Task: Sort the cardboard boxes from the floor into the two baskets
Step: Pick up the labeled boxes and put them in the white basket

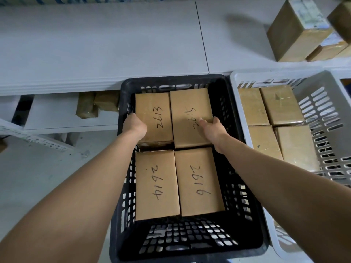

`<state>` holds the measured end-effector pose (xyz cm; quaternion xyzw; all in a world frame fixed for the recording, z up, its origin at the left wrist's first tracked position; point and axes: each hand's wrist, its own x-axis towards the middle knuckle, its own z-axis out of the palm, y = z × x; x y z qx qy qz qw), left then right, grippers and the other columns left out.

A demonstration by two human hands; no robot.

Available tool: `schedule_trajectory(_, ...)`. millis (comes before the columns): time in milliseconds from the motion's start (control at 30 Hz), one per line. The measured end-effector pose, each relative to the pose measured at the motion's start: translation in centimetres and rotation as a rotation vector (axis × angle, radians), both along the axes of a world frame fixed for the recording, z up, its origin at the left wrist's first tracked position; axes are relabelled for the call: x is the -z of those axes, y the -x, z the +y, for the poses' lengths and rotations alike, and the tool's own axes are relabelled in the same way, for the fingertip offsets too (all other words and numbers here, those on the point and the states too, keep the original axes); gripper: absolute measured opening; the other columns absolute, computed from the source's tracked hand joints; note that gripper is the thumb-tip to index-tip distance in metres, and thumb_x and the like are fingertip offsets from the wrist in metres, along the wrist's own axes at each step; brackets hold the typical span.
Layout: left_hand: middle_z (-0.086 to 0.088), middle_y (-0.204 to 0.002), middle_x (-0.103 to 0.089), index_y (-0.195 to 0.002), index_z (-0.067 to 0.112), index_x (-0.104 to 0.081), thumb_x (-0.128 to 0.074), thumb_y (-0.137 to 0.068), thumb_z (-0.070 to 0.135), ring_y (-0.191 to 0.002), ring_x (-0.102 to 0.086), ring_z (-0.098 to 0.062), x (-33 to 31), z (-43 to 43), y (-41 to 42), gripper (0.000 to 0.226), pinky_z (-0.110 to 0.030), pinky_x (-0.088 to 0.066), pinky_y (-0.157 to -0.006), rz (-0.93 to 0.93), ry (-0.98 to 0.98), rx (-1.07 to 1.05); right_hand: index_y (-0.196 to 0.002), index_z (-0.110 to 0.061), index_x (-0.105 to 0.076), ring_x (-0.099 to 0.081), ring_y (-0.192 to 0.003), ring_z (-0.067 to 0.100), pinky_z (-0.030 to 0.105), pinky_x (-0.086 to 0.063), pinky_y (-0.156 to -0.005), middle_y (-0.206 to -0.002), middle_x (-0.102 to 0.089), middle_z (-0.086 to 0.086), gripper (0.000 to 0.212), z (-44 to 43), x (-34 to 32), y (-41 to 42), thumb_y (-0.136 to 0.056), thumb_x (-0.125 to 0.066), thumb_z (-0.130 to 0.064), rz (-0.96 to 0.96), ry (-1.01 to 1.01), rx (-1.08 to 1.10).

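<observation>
Head view: right hand [214, 130] grips box 2615 [190, 109]; left hand [135, 126] against box 2613 [153, 109], fingers hidden. I'd press both level, square within black basket [190, 242].

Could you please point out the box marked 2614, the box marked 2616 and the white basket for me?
box marked 2614 [155, 185]: head view, middle of its top face.
box marked 2616 [199, 182]: head view, middle of its top face.
white basket [322, 120]: head view, its slotted right wall.
</observation>
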<state>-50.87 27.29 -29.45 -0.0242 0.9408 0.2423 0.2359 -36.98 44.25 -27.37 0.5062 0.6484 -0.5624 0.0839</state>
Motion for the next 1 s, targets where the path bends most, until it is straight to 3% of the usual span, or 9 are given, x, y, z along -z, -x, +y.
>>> schedule_trajectory(233,-0.012,-0.146,-0.042,-0.149,0.011,-0.028,-0.05,-0.094,-0.003,-0.131,-0.045,-0.031,0.0,-0.4,-1.0,0.06,-0.037,-0.043,-0.1,-0.005,0.001,-0.006,-0.153,-0.018,-0.011,-0.033,-0.138,0.027,0.038,-0.029,-0.11,-0.152,-0.032,0.007,0.075,-0.1,0.3,-0.5,-0.095,-0.049,-0.046,0.008,0.022,0.025)
schedule_trajectory(467,-0.011,-0.144,-0.044,-0.15,0.016,-0.027,-0.047,-0.092,-0.007,-0.126,-0.049,-0.031,0.2,-0.9,-2.0,0.065,-0.036,-0.046,-0.096,-0.025,-0.04,0.0,-0.153,-0.021,-0.014,-0.043,-0.128,0.025,0.034,-0.035,-0.103,-0.143,-0.042,0.005,0.063,0.1,0.8,-1.3,-0.099,-0.046,-0.029,-0.006,0.001,0.0)
schedule_trajectory(633,-0.01,-0.137,-0.05,-0.148,0.015,-0.029,-0.045,-0.092,-0.006,-0.119,-0.053,-0.029,0.3,-1.3,-2.4,0.062,-0.031,-0.045,-0.084,-0.062,-0.082,-0.035,-0.153,-0.024,-0.016,-0.045,-0.127,0.025,0.033,-0.036,-0.104,-0.142,-0.043,0.004,0.061,0.5,0.8,-1.2,-0.099,-0.045,-0.022,0.002,0.027,-0.01)
schedule_trajectory(767,-0.01,-0.134,-0.051,-0.147,0.014,-0.029,-0.046,-0.094,0.0,-0.117,-0.054,-0.029,0.5,-1.5,-2.6,0.057,-0.031,-0.043,-0.081,-0.097,-0.093,-0.041,-0.146,-0.015,-0.031,-0.052,-0.122,0.029,0.037,-0.044,-0.096,-0.14,-0.049,0.01,0.054,0.6,1.0,-0.9,-0.095,-0.046,-0.008,0.027,-0.003,-0.068)
schedule_trajectory(900,-0.013,-0.134,-0.052,-0.143,0.009,-0.034,-0.045,-0.095,0.006,-0.114,-0.054,-0.031,-0.1,-1.8,-3.2,0.049,-0.033,-0.044,-0.08,-0.133,-0.105,-0.082,-0.154,-0.025,-0.009,-0.043,-0.13,0.023,0.029,-0.034,-0.101,-0.15,-0.035,0.004,0.063,0.6,0.6,-1.0,-0.1,-0.041,-0.017,-0.031,0.028,-0.06)
schedule_trajectory(1000,-0.013,-0.124,-0.056,-0.134,0.004,-0.044,-0.044,-0.094,0.008,-0.102,-0.056,-0.029,-0.4,-2.0,-3.9,0.04,-0.031,-0.043,-0.073,-0.198,-0.104,-0.089,-0.154,-0.023,-0.007,-0.039,-0.133,0.023,0.031,-0.031,-0.106,-0.152,-0.032,0.005,0.062,0.5,0.3,-0.9,-0.101,-0.038,-0.014,-0.036,0.018,-0.09)
